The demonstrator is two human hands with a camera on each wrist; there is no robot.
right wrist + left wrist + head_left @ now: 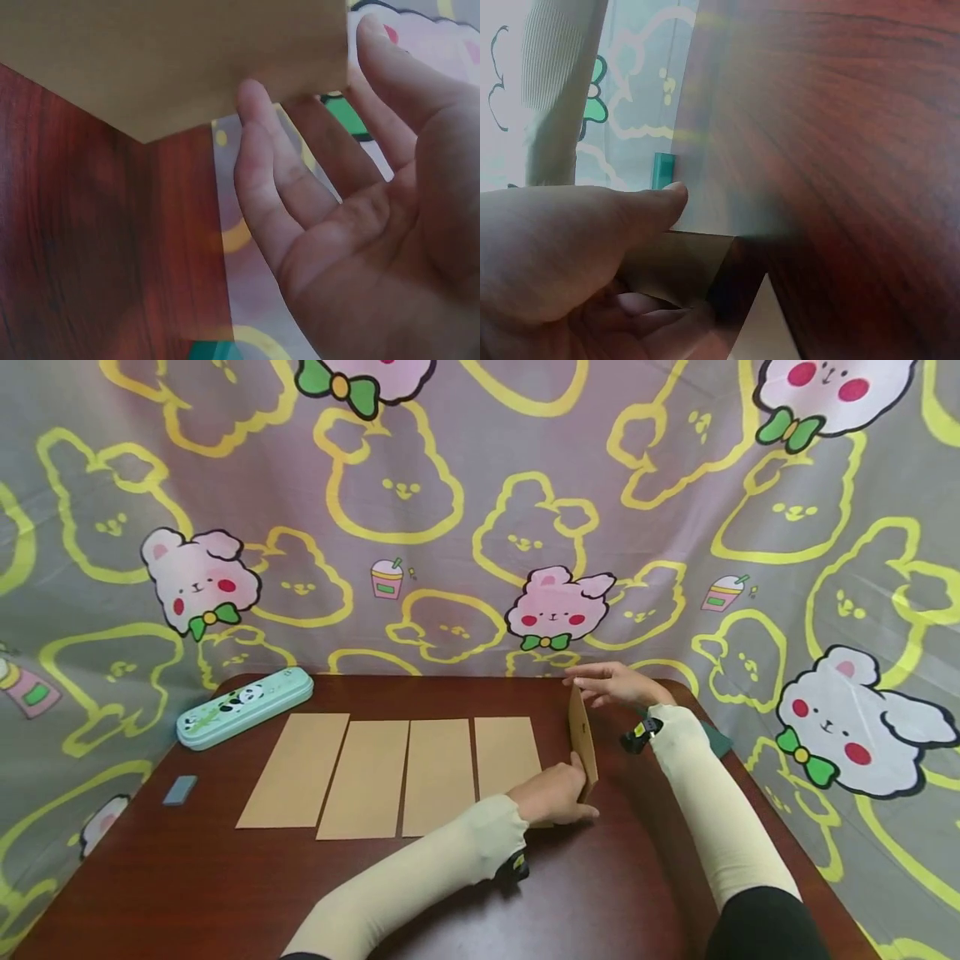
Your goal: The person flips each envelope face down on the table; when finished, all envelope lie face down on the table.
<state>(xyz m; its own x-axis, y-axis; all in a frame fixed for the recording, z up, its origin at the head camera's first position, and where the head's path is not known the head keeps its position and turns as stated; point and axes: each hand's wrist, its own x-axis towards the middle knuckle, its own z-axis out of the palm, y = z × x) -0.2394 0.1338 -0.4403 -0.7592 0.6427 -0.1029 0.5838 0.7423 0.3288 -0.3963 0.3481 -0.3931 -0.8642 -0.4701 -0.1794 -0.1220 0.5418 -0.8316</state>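
A stiff brown kraft card (582, 735) stands on its long edge at the right of the table, seen nearly edge-on in the head view. At its near end, my left hand (551, 793) pinches it, with the thumb on one side and the fingers on the other in the left wrist view. My right hand (615, 683) is at the far end, its fingers mostly straight. In the right wrist view one fingertip lies against the card's face (150, 67), other fingers pass behind it, and the thumb is beside its edge.
Several similar brown cards (363, 777) lie flat in a row left of my hands. A mint panda-print pencil case (245, 708) and a small blue-grey block (180, 790) are at the left. A dark green object (716, 739) sits partly behind my right arm. A patterned curtain (450, 635) hangs behind the table.
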